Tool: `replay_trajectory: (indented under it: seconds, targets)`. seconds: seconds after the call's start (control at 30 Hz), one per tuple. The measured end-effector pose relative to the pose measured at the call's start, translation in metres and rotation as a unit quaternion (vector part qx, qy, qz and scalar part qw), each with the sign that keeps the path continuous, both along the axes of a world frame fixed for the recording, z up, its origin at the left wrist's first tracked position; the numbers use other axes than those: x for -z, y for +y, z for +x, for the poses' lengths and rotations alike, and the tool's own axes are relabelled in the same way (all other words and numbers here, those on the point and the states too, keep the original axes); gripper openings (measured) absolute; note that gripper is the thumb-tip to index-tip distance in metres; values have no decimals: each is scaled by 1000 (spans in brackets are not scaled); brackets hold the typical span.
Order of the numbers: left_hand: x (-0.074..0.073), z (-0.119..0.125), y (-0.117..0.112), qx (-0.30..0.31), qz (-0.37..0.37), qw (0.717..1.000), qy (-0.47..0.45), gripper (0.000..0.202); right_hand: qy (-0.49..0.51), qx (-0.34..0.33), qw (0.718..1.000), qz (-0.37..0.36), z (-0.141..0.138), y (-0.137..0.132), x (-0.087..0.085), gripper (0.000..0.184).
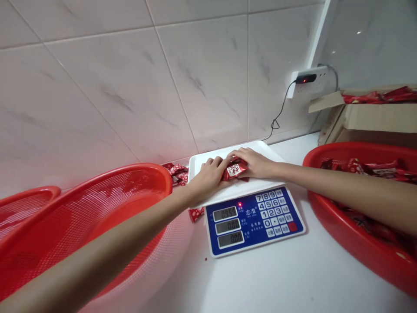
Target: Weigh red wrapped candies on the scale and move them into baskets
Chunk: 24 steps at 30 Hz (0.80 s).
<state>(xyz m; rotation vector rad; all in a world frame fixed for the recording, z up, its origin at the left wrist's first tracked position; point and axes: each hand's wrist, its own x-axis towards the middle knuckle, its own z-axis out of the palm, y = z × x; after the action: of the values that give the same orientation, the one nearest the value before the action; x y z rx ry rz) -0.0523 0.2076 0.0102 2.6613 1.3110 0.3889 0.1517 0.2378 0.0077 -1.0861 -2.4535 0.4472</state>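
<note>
Left hand (208, 176) and right hand (252, 163) grasp a red packet (234, 170) on the scale tray (250, 150). Red basket (339, 150) at right.

Packing counter (276, 278) with digital scale (254, 221)

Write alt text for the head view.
A left hand and a right hand meet over a red-wrapped packet on the white tray of a digital scale. A red mesh basket lies left; a red basket holding more packets lies right.

Small heap of red-wrapped candies (233, 170)
</note>
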Motion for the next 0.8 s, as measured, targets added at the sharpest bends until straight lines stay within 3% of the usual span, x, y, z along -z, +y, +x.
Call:
replay_trajectory:
  seconds: [0.23,0.37,0.47,0.63,0.73,0.8]
  targets:
    - [-1,6,21,-23,7,997,-71,51,49,111,991,-63,-20,12,-15,22]
    - [-13,8,39,-8,-31,991,-128,36,31,146,985,-83,-31,23,-34,24]
    - [-30,5,39,-6,-40,986,-160,34,28,147,983,-103,-39,20,-55,18]
    - [-69,-32,-5,-53,-27,981,-182,30,40,95,988,-117,-77,-7,-93,21]
    - [-84,-84,-47,-109,-13,979,-172,24,53,10,993,-109,-126,-27,-100,27]
    - [-84,-127,-76,-168,3,973,-157,22,60,-45,989,-130,-164,-42,-94,25]
